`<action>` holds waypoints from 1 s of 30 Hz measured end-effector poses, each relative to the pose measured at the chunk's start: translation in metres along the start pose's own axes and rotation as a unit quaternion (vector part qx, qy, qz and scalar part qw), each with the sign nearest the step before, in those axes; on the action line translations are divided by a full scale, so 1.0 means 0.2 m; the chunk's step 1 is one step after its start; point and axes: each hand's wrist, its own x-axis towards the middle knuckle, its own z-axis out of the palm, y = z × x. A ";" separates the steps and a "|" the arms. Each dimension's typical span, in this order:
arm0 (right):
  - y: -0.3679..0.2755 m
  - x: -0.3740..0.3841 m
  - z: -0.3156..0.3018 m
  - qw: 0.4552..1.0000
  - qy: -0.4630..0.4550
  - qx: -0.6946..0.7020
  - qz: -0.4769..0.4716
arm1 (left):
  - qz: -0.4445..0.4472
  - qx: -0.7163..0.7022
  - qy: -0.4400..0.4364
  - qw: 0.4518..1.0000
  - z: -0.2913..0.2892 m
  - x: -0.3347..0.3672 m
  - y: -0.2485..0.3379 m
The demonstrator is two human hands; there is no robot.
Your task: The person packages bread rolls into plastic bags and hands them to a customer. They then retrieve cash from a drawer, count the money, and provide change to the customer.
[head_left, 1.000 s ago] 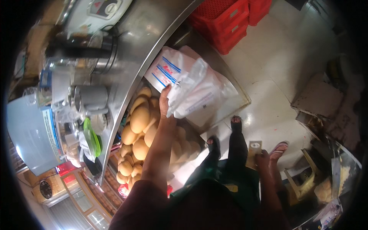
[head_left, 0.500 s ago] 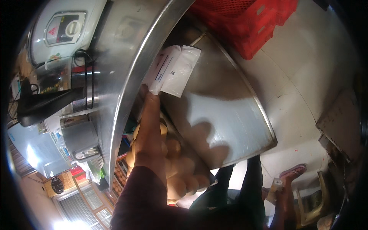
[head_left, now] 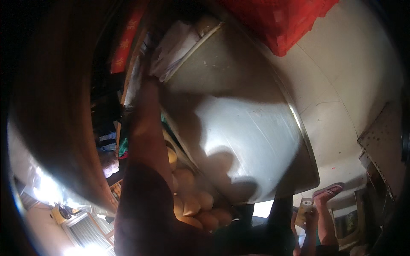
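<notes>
Since the earlier frame: white packet [head_left: 173, 49] carried further toward the far end of the steel shelf [head_left: 247, 128], view drawn in closer and darker. Packet now at the shelf's far left corner, partly over its raised rim, under the dark counter edge. Left hand [head_left: 147, 83] just beside the packet, off the shelf's left edge; fingers lost in shadow, so closed or apart cannot be told. Round tan pieces [head_left: 192, 200] heaped below the shelf's near left edge, beside the forearm. Red crate [head_left: 277, 21] beyond the shelf's far right. For a clean placement, probably best: slide the packet flat past the rim, keep the wrist low under the counter, release only once fully supported.
</notes>
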 end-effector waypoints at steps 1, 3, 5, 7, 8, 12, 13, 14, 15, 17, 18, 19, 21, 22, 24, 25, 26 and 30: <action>0.00 0.04 0.04 0.997 -0.007 0.071 0.024 | 0.000 0.042 -0.011 0.999 0.02 0.03 0.04; 0.02 0.09 0.03 0.997 0.010 0.065 0.035 | -0.006 0.096 -0.025 0.995 0.10 0.07 0.06; 0.07 0.13 0.08 0.997 0.006 0.070 0.038 | -0.001 0.142 -0.039 0.989 0.15 0.09 0.07; 0.10 0.14 0.12 0.997 0.000 0.075 0.032 | -0.006 0.177 -0.050 0.983 0.22 0.10 0.08; 0.09 0.15 0.12 0.999 0.001 0.029 0.025 | -0.007 0.195 -0.055 0.979 0.23 0.09 0.09; 0.06 0.18 0.17 1.000 0.013 0.026 -0.007 | -0.010 0.229 -0.070 0.971 0.28 0.08 0.09; 0.05 0.20 0.16 1.000 0.017 0.002 0.001 | -0.008 0.236 -0.076 0.969 0.31 0.10 0.10; 0.02 0.20 0.17 1.000 0.019 -0.024 0.008 | -0.003 0.238 -0.081 0.968 0.33 0.09 0.12; 0.02 0.21 0.17 1.000 0.027 0.005 0.015 | -0.001 0.244 -0.084 0.966 0.35 0.09 0.13; 0.06 0.26 0.16 0.997 0.045 0.063 0.030 | 0.005 0.248 -0.090 0.965 0.36 0.10 0.12; 0.16 0.36 0.11 0.992 0.044 -0.111 0.032 | 0.005 0.254 -0.090 0.963 0.36 0.11 0.11; 0.20 0.46 0.12 0.942 0.223 -0.237 -0.080 | 0.006 0.260 -0.098 0.961 0.39 0.10 0.10; -0.23 0.61 -0.06 0.954 0.267 -0.106 -0.085 | 0.006 0.269 -0.094 0.958 0.35 0.09 0.09; -0.58 0.63 -0.12 0.956 0.269 -0.008 -0.117 | 0.003 0.273 -0.084 0.958 0.30 0.06 0.10; -1.30 0.48 -0.08 0.915 0.290 0.026 -0.281 | 0.007 0.279 -0.087 0.956 0.31 0.06 0.11; -1.53 0.45 -0.04 0.887 0.315 0.103 -0.322 | 0.011 0.280 -0.092 0.956 0.34 0.05 0.12; -1.74 0.38 0.02 0.890 0.234 0.175 -0.350 | 0.013 0.281 -0.093 0.955 0.34 0.05 0.13; -2.15 0.18 0.46 0.840 -0.036 0.117 -0.529 | 0.005 0.286 -0.066 0.956 0.17 0.00 0.12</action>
